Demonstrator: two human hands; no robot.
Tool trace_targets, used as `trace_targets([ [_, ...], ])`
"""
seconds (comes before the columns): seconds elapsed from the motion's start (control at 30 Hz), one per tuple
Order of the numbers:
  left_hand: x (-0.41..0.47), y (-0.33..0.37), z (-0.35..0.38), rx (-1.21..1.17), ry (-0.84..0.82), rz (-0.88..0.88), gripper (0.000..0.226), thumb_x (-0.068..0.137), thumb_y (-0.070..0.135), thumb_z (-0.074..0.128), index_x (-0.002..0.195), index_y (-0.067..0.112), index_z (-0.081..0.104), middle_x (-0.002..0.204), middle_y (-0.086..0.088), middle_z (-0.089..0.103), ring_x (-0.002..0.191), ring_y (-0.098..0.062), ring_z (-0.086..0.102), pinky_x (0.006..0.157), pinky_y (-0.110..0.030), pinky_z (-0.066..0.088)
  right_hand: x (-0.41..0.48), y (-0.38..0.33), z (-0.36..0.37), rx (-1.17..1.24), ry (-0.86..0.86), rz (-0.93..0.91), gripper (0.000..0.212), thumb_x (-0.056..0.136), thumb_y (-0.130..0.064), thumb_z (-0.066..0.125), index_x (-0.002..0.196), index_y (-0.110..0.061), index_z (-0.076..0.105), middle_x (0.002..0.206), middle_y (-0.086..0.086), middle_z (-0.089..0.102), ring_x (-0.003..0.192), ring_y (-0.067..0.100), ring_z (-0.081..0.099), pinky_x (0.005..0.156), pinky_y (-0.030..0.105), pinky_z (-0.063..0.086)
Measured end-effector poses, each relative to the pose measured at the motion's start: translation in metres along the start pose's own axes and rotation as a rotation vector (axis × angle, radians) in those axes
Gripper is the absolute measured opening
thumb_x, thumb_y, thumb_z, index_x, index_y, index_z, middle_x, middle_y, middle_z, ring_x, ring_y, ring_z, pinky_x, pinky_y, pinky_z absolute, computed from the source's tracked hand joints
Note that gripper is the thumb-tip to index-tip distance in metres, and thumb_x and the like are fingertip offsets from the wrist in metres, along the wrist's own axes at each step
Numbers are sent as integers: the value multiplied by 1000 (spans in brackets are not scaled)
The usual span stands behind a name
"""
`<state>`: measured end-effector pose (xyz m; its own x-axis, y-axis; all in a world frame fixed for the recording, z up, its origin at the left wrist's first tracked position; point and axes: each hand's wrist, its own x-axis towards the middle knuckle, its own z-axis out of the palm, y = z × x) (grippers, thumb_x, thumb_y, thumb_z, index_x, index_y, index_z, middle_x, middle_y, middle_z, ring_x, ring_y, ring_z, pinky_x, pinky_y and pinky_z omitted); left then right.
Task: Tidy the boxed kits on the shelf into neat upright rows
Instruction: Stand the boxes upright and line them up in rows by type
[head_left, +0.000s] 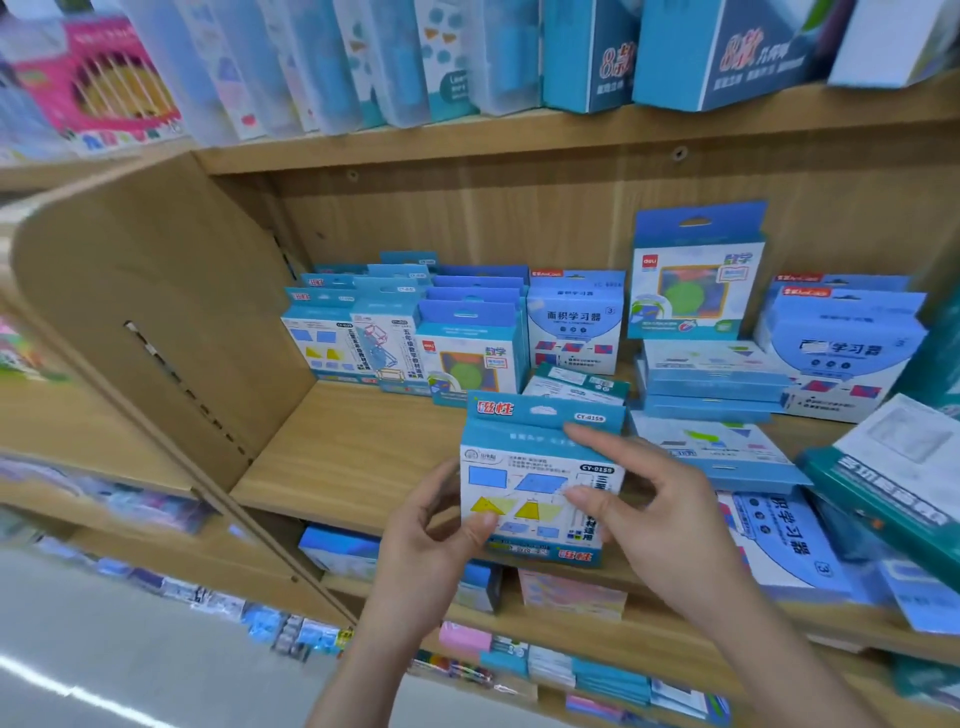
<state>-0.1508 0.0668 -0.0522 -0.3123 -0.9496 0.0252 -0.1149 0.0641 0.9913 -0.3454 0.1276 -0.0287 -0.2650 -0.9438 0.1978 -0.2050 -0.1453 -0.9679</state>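
Note:
I hold one blue boxed kit (524, 467) upright in front of the wooden shelf (343, 457), its printed front with yellow and blue shapes facing me. My left hand (441, 525) pinches its lower left edge. My right hand (654, 499) grips its right side, forefinger at the top corner and thumb on the front. Behind it, upright kits (395, 332) stand in rows at the back left. More kits lie flat in a stack (711, 374) and loose on the right (727, 447).
A tall deli kit (696, 275) and area-learning boxes (574, 322) stand at the back. A teal box (893, 499) lies tilted at the right edge. The shelf's side panel (156, 312) closes the left. Boxes fill the shelves above and below.

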Motion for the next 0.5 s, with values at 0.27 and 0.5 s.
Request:
trace_targets([
  [0.27,15,5,-22,293,102,256,76,90,3,59,138,54,29,131,25,50,120,-4,52,87,-26,53,35,11,46,-102,35,-67,52,79,-14,75,105,-57,62,95,-14,63,80,4,58,74,25,53],
  [0.5,38,-8,-64,507,184,247,62,90,14,62,127,58,38,121,19,56,95,-10,65,76,-36,56,60,17,95,-168,21,-170,43,83,-15,71,105,-50,59,106,-19,55,105,-3,53,85,14,47],
])
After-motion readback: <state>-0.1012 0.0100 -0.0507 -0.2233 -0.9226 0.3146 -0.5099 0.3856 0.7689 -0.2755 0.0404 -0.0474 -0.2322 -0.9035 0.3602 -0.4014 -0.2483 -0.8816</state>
